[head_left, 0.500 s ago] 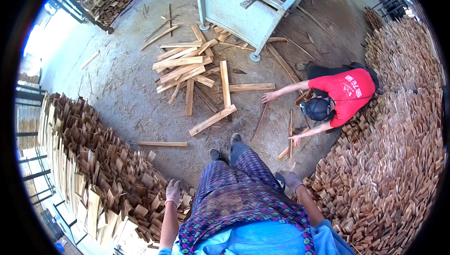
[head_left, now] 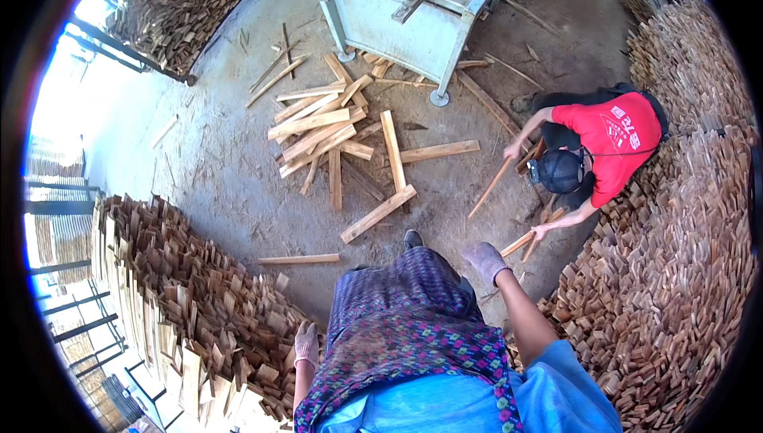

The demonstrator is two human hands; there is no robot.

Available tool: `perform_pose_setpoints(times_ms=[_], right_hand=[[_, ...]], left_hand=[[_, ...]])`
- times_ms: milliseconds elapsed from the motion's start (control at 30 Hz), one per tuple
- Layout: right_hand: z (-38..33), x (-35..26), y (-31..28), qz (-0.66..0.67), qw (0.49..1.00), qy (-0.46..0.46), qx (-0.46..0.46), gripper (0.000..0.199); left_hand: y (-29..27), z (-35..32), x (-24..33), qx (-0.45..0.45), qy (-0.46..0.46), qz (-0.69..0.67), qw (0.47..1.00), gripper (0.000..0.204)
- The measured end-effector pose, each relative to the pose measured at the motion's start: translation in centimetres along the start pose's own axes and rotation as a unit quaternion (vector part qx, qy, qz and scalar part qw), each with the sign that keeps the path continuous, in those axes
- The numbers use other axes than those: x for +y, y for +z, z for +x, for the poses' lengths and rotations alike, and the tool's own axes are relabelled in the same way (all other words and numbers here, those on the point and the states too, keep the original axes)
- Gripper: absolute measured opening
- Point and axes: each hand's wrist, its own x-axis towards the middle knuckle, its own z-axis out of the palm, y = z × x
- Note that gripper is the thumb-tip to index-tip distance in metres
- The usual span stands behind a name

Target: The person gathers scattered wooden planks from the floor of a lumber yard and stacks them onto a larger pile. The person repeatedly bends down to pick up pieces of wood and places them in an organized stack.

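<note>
I stand on a dusty concrete floor, looking down at my patterned skirt and blue top. My left hand (head_left: 306, 344), in a pale glove, hangs by my hip beside the stacked wood pieces (head_left: 183, 306) and holds nothing. My right hand (head_left: 485, 260), in a grey glove, is raised forward with fingers loosely curled and nothing in it. It is nearest to the thin sticks (head_left: 528, 238) held by a crouching person in a red shirt (head_left: 604, 143). That person grips another stick (head_left: 493, 182) in the other hand.
A loose heap of wooden planks (head_left: 334, 131) lies ahead on the floor, one single plank (head_left: 298, 259) nearer my feet. A pale green metal machine (head_left: 397, 11) stands behind it. Tall stacks of cut wood (head_left: 683, 258) wall in the right side and far left corner.
My right hand has risen from beside my hip and reached forward. The crouching person has swung a stick down toward the floor. My left hand has barely moved.
</note>
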Motion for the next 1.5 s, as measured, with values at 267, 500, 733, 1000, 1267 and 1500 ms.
perform_pose_setpoints(times_ms=[267,500,733,1000,1267,1500], right_hand=[[-3.2,-1.0,3.6,0.097,0.989,0.109,0.031,0.02],[-7.6,-6.4,11.2,0.022,0.985,0.158,-0.07,0.025],[-7.2,-20.6,6.9,0.33,0.898,0.291,0.01,0.018],[-11.3,-21.7,15.7,0.386,0.81,0.439,-0.042,0.044],[-3.7,-13.7,13.1,0.243,0.912,0.325,-0.051,0.041],[2.8,-8.7,8.6,0.091,0.972,0.173,0.127,0.023]], left_hand=[[-3.7,7.4,4.1,-0.006,-0.117,-0.155,0.981,0.061],[-8.0,15.1,-0.5,-0.092,0.037,-0.035,0.994,0.061],[-14.0,18.9,-4.2,-0.154,-0.037,0.077,0.984,0.055],[-14.2,21.4,3.3,-0.135,-0.153,-0.104,0.973,0.057],[-13.4,18.0,10.9,-0.09,-0.132,-0.111,0.981,0.045],[-17.9,20.1,4.4,-0.102,0.355,0.326,0.87,0.01]])
